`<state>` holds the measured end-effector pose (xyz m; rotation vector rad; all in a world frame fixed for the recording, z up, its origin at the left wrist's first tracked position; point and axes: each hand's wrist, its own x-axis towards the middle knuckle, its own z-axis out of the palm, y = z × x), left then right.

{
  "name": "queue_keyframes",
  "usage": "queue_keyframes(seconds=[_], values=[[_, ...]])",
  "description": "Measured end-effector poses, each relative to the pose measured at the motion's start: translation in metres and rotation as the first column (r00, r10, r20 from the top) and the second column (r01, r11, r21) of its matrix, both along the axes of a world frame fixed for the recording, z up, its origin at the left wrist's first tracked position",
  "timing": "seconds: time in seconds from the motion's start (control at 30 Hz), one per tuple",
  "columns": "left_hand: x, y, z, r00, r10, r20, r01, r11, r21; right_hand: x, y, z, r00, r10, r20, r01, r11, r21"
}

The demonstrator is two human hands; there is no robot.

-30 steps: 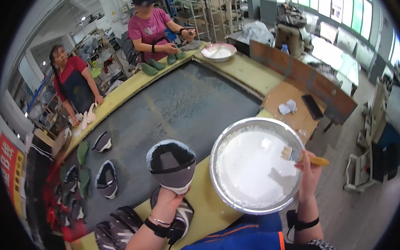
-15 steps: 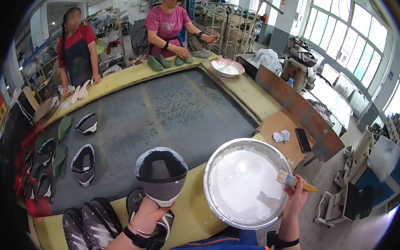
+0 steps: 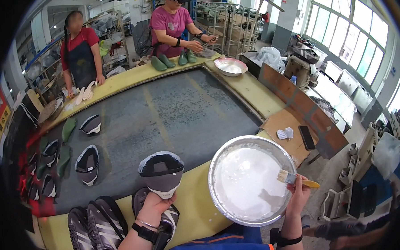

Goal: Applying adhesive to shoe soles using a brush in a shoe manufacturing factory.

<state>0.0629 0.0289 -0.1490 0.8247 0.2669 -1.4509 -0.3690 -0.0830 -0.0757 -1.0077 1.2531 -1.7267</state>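
Observation:
My left hand (image 3: 157,202) grips a dark grey shoe upper (image 3: 162,182) from below, its pale frayed rim and black inside facing up. Between the fingers of my right hand (image 3: 299,192) is a paintbrush (image 3: 291,177) with a yellow handle. Its pale bristles hang over the right part of a metal basin (image 3: 212,179) of white liquid, apart from the surface. Under my left forearm lies a dark sneaker (image 3: 171,217), partly hidden. More striped sneakers (image 3: 102,225) stand to its left.
Shoe uppers (image 3: 87,165) and green shoe lasts (image 3: 63,160) lie on the dark belt (image 3: 164,114) at left. Across it, two co-workers stand (image 3: 83,53) (image 3: 172,25). A phone (image 3: 305,137) and crumpled tissue (image 3: 285,133) rest right of the basin. Another person's arm (image 3: 360,239) shows at lower right.
The whole view has shifted slightly. Both my hands keep their holds. The pink-shirted co-worker's hand has lifted from the green lasts, and a person's arm has appeared at lower right.

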Motion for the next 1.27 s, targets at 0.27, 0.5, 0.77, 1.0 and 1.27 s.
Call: queue_keyframes(seconds=[0.27, 0.5, 0.77, 1.0, 1.27], values=[[0.0016, 0.0006, -0.0007, 1.000, -0.013, 0.016, 0.013, 1.000, 0.004, -0.0014, 0.0001, -0.0016, 1.000, 0.009, -0.003, -0.009, 1.000, 0.012], [0.0013, -0.0005, -0.0004, 1.000, -0.013, -0.009, 0.013, 1.000, -0.017, -0.0006, 0.0001, -0.0009, 1.000, 0.023, -0.010, -0.023, 1.000, 0.002], [0.0014, 0.0003, -0.0009, 1.000, -0.026, 0.000, 0.026, 1.000, -0.012, 0.0008, 0.0001, 0.0002, 0.997, 0.032, -0.068, -0.031, 0.999, 0.013], [0.0026, 0.0007, -0.0022, 1.000, -0.028, -0.001, 0.028, 1.000, -0.006, 0.0013, 0.0005, 0.0005, 0.993, 0.063, -0.102, -0.060, 0.998, 0.030], [0.0045, 0.0011, -0.0047, 0.999, -0.052, -0.004, 0.052, 0.998, -0.041, 0.0031, 0.0012, 0.0018, 0.993, 0.064, -0.101, -0.059, 0.997, 0.049]])
